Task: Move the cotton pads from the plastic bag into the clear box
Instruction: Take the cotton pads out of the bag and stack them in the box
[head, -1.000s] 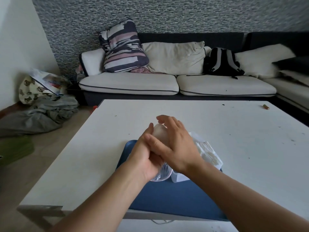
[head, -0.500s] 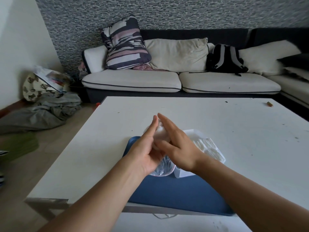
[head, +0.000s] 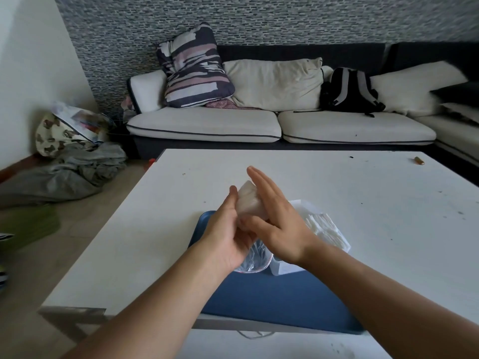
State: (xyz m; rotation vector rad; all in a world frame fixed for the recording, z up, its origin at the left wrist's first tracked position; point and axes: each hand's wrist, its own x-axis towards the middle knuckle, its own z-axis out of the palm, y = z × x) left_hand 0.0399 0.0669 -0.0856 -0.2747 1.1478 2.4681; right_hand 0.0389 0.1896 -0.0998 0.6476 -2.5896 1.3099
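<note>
Both hands are raised together over a blue tray (head: 272,301) on the white worktop (head: 363,193). The left hand (head: 228,234) is closed around the plastic bag (head: 255,260), whose crumpled clear end with a red edge hangs out below the palm. The right hand (head: 277,226) lies flat against the other side, fingers straight and pointing away, its thumb across the bag, so the bag is pressed between the two hands. A white bundle of cotton pads (head: 248,200) inside the bag sticks up between the fingertips. The clear box (head: 318,229) stands on the tray just right of the hands, partly hidden by the right wrist, with white pads already in it. Beyond the worktop is a sofa (head: 259,125) with cushions and a black backpack (head: 350,92).
</note>
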